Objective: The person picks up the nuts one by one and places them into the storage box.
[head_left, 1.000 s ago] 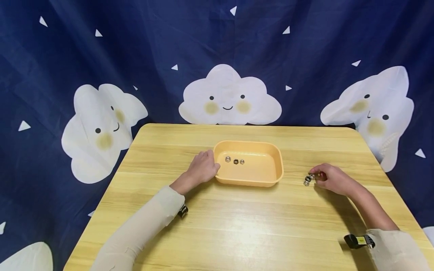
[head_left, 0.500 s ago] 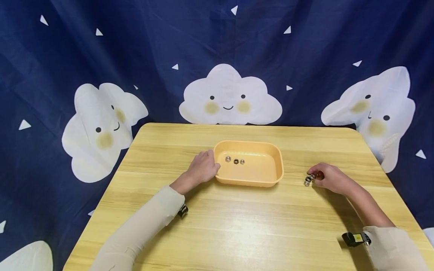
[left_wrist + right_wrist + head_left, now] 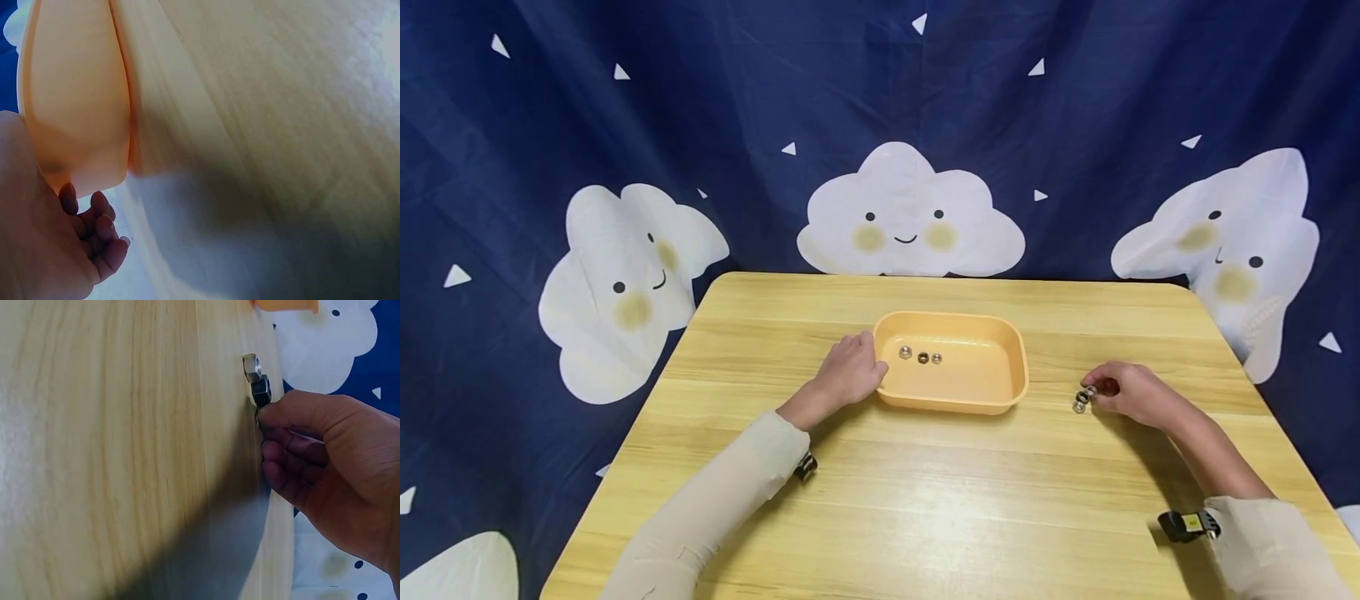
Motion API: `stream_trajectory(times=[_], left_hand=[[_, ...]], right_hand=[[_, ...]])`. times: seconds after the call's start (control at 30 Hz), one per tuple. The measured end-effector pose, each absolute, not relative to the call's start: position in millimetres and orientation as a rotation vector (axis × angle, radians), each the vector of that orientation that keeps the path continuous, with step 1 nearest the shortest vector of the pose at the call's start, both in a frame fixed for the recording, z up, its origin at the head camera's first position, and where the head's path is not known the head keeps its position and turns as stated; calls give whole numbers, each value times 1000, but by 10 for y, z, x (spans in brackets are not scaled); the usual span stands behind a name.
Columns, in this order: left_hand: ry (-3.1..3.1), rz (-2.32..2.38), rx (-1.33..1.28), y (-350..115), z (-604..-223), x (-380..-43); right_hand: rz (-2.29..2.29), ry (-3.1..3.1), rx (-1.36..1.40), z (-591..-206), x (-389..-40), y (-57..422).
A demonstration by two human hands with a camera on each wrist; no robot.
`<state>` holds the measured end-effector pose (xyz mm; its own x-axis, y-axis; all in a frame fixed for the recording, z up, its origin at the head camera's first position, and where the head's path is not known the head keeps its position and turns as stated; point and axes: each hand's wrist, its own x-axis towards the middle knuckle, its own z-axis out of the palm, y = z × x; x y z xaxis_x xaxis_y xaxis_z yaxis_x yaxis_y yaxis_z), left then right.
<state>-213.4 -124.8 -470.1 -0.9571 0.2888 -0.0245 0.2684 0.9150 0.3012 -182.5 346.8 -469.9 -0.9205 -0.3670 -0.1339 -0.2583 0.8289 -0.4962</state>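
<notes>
An orange plastic tray (image 3: 955, 406) stands on the table, and my left hand (image 3: 848, 369) grips its left end. In the left wrist view the curled fingers (image 3: 103, 244) lie beside the tray's end wall (image 3: 75, 150). Inside the tray lie a large silver nut (image 3: 906, 352), a dark nut (image 3: 923, 358) and a small silver nut (image 3: 937, 359). To the tray's right, my right hand (image 3: 1131, 393) pinches a silver nut (image 3: 1091, 391), mostly hidden by the thumb in the right wrist view. Against it sit a dark nut (image 3: 261, 390) and another silver nut (image 3: 251, 367) in a row.
The wooden table (image 3: 880, 517) reaches back to a dark blue curtain (image 3: 760, 83) printed with white clouds. Black wrist camera mounts (image 3: 1187, 527) sit at both cuffs. The right arm casts a shadow over the table.
The right hand has shifted very slightly at the row of nuts, and its forearm has drawn a little to the left. The left hand and the tray have stayed in place.
</notes>
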Motion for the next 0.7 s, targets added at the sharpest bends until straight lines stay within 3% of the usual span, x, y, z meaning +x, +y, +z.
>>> stream_trajectory(times=[0.7], left_hand=[[3008,467,450,-1249,-4702,-2133]], right_hand=[[-699,2769,-505,-4651,-1836,3405]])
